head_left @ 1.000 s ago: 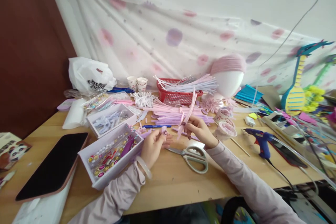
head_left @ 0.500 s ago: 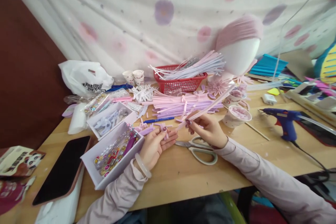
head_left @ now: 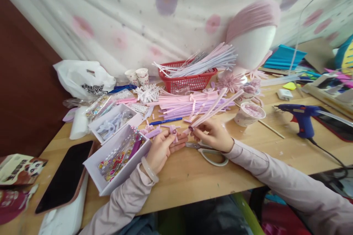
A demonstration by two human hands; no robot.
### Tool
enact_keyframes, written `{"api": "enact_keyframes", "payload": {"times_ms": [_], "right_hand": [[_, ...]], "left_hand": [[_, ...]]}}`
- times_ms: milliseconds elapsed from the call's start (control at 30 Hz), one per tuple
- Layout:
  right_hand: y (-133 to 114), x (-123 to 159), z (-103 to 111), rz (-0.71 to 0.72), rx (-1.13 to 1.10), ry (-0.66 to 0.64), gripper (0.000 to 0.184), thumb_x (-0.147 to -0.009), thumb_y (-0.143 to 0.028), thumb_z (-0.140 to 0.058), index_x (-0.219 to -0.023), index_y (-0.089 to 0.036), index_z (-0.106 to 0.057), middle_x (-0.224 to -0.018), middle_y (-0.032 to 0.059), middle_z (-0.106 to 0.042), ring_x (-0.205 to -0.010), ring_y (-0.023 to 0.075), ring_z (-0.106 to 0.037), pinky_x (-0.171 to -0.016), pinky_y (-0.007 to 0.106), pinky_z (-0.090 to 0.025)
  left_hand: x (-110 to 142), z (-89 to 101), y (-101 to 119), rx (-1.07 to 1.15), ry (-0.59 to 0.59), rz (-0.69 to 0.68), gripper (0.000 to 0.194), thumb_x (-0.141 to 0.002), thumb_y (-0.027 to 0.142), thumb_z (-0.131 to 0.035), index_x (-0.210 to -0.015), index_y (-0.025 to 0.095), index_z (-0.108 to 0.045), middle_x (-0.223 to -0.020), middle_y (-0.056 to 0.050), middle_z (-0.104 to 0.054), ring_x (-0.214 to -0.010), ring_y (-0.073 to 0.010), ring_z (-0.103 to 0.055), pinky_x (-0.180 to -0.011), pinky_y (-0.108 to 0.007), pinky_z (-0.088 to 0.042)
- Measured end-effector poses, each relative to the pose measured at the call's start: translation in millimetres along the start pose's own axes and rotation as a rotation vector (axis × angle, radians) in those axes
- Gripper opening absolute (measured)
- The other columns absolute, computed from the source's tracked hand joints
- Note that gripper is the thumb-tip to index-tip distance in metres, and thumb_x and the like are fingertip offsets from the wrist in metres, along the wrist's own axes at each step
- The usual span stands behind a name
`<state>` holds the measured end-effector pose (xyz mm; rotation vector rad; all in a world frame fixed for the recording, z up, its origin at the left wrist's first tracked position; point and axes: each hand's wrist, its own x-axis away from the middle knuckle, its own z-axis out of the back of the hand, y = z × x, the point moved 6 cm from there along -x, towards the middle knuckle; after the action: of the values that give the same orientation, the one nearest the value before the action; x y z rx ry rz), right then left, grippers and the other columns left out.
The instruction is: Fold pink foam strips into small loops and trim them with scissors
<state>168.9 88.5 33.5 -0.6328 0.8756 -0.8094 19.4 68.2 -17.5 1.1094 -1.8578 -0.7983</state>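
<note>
My left hand (head_left: 163,147) pinches a short piece of pale pink pipe cleaner (head_left: 173,130) between thumb and fingers, the other fingers stretched out. Close beside it, my right hand (head_left: 213,134) grips long pale pink pipe cleaners (head_left: 211,111) that slant up to the right; their lower ends come near the left fingers. Scissors (head_left: 211,155) with light handles lie under my right hand, partly hidden by it. Behind the hands rests a bundle of pink and purple pipe cleaners (head_left: 176,105). A blue pen (head_left: 166,121) and small purple pieces (head_left: 152,132) lie just in front of the bundle.
White boxes of beads (head_left: 95,170) and lilac pieces (head_left: 128,115) stand at left beside a phone (head_left: 64,178). A red basket (head_left: 187,83) of pipe cleaners and a foam head (head_left: 255,46) are at the back. At right are a paper cup (head_left: 242,119) and blue glue gun (head_left: 302,117).
The view has tilted down and shifted right. My right hand has brought the long pipe cleaners lower and closer to my left hand, and their upper ends now spread apart.
</note>
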Motion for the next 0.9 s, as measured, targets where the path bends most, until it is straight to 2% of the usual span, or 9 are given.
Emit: {"api": "enact_keyframes", "payload": {"times_ms": [133, 433, 533, 667, 767, 900], "right_hand": [[3, -1, -3, -0.096, -0.27, -0.009, 0.018, -0.084, -0.031, -0.053, -0.085, -0.014, -0.056, -0.062, 0.0009, -0.06, -0.045, 0.0099, -0.056, -0.043, 0.021, -0.049], [7, 0, -9, -0.092, -0.171, -0.078, 0.017, -0.084, -0.031, -0.055, -0.086, -0.015, -0.059, -0.061, 0.0003, -0.06, -0.047, 0.0099, -0.057, -0.047, 0.021, -0.048], [8, 0, -11, -0.131, -0.234, -0.088, 0.018, -0.083, -0.033, -0.055, -0.084, -0.016, -0.058, -0.062, 0.0001, -0.061, -0.048, 0.0104, -0.057, -0.046, 0.021, -0.049], [7, 1, -15, -0.245, -0.451, -0.135, 0.024, -0.08, -0.038, -0.059, -0.079, -0.015, -0.054, -0.061, -0.0006, -0.06, -0.045, 0.0091, -0.056, -0.044, 0.021, -0.049], [10, 3, -24, -0.361, -0.593, -0.242, 0.03, -0.077, -0.042, -0.062, -0.08, -0.013, -0.054, -0.062, -0.0001, -0.06, -0.044, 0.0078, -0.056, -0.042, 0.018, -0.048], [17, 8, -34, -0.45, -0.618, -0.33, 0.03, -0.074, -0.039, -0.066, -0.081, -0.012, -0.055, -0.062, -0.0007, -0.06, -0.043, 0.006, -0.054, -0.039, 0.015, -0.047]], "left_hand": [[0, 3.3, 3, -0.051, 0.055, -0.045, 0.014, -0.079, 0.025, -0.062, -0.082, 0.013, -0.058, -0.085, -0.011, -0.072, -0.085, -0.024, -0.069, -0.084, -0.04, -0.051], [1, 1.1, 2, -0.057, 0.029, -0.045, 0.016, -0.077, 0.027, -0.064, -0.08, 0.013, -0.058, -0.083, -0.009, -0.071, -0.085, -0.0235, -0.068, -0.084, -0.04, -0.052], [1, 0.5, 2, -0.053, 0.013, -0.047, 0.018, -0.075, 0.029, -0.066, -0.08, 0.013, -0.059, -0.083, -0.009, -0.071, -0.085, -0.0237, -0.068, -0.084, -0.041, -0.051], [1, 2.0, 4, -0.104, 0.029, -0.046, 0.024, -0.072, 0.034, -0.069, -0.08, 0.013, -0.06, -0.08, -0.008, -0.071, -0.085, -0.0243, -0.068, -0.081, -0.039, -0.053], [2, -1.6, 5, -0.163, -0.021, -0.046, 0.03, -0.069, 0.038, -0.07, -0.083, 0.013, -0.063, -0.085, -0.008, -0.071, -0.085, -0.0248, -0.068, -0.077, -0.036, -0.054], [3, -8.7, 1, -0.266, -0.14, -0.017, 0.032, -0.069, 0.038, -0.07, -0.088, 0.014, -0.064, -0.086, -0.009, -0.071, -0.079, -0.0245, -0.069, -0.069, -0.034, -0.055]]}}
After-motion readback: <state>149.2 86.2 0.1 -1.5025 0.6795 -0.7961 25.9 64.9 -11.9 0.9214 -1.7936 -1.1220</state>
